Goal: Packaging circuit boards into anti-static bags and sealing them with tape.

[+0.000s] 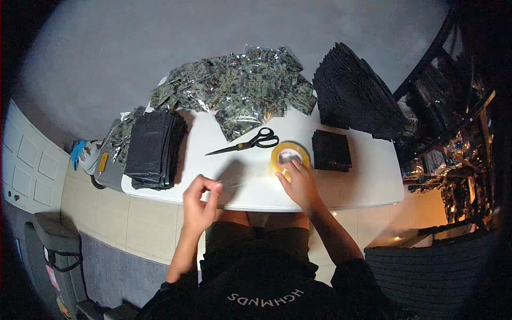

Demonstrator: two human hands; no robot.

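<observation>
My right hand (300, 184) grips a roll of clear yellowish packing tape (275, 154) on the white table, fingers at its core and thumb along the near side. Left of it, my left hand (201, 205) is raised at the table's front edge, thumb and forefinger pinched together. Faint clear streaks show on the tabletop beside that pinch; what it holds, if anything, is too thin to make out. Black-handled scissors (246, 143) lie beyond my hands, blades pointing left. A small stack of black folded pieces (331, 151) sits right of the tape.
Camouflage-patterned items in clear plastic (250, 80) are heaped along the back of the table (368, 186). A thick black stack (152, 149) stands at the left, and a taller black pile (357, 90) at the back right. A cluttered rack (453, 106) stands beyond the right edge.
</observation>
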